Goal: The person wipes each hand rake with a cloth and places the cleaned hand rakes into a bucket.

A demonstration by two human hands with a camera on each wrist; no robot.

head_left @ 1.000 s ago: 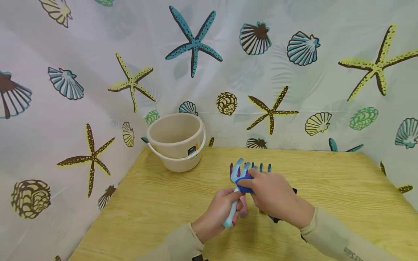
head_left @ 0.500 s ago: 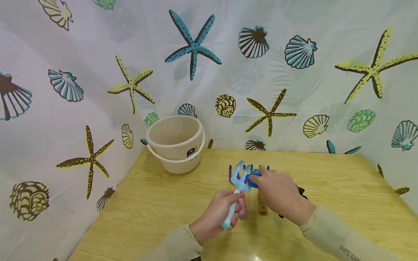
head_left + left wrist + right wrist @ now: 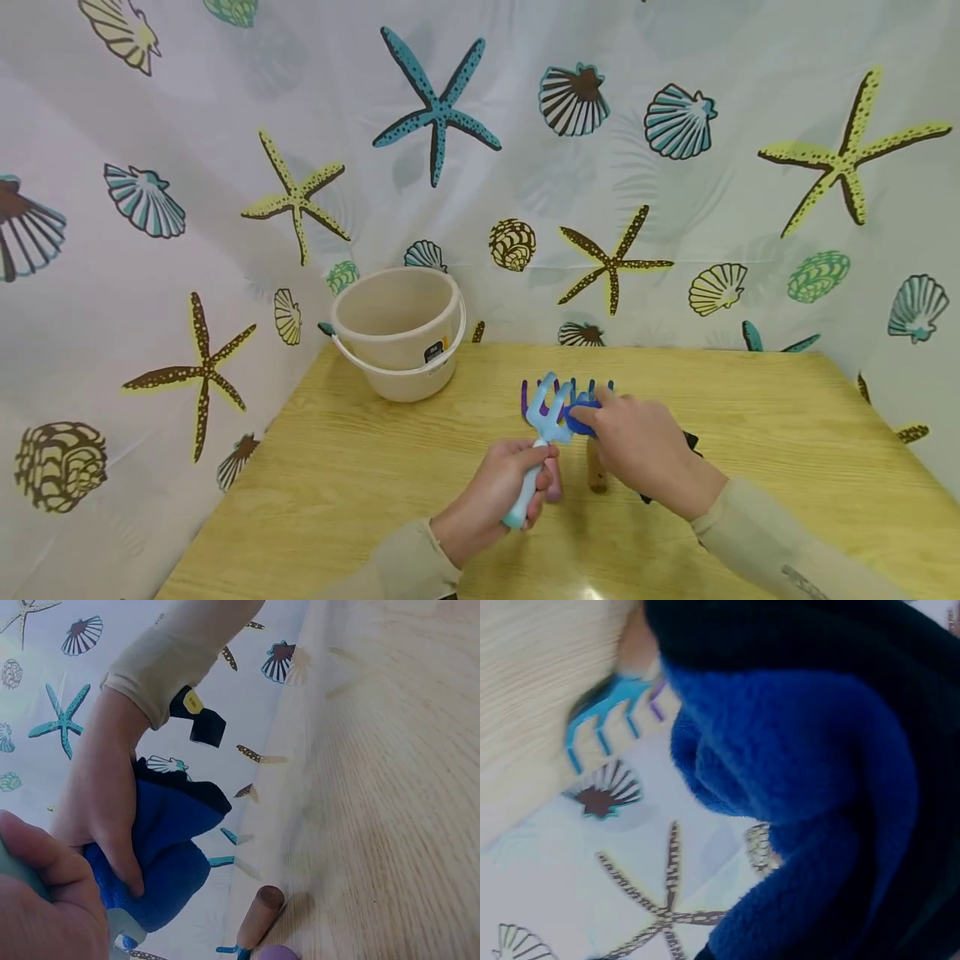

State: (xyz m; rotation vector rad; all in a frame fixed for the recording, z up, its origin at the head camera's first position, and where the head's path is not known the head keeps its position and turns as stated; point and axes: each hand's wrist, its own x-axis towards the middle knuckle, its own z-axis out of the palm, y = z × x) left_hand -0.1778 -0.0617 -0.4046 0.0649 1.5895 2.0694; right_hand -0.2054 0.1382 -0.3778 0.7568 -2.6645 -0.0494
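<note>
My left hand (image 3: 487, 492) grips the turquoise handle of a light blue hand fork (image 3: 550, 421), tines pointing up and away. My right hand (image 3: 641, 450) holds a blue cloth (image 3: 582, 418) with a black edge, at the right side of the fork's head. In the left wrist view the cloth (image 3: 169, 855) hangs in folds from the fingers and meets the fork's head. Folds of the cloth (image 3: 795, 742) fill much of the right wrist view, hiding the right fingers there. Whether the cloth wraps a tine is hidden.
Behind the hands lie two small hand rakes: one purple with a pink handle (image 3: 553, 482), one blue with a wooden handle (image 3: 597, 473). A cream bucket (image 3: 393, 358) with a white bail stands at the back left of the wooden table (image 3: 322, 492). A patterned curtain (image 3: 517, 183) surrounds it.
The right hand and cloth have slid from the fork's neck to the right side of its head, uncovering the neck. The left hand keeps its grip. The head view has shifted slightly.
</note>
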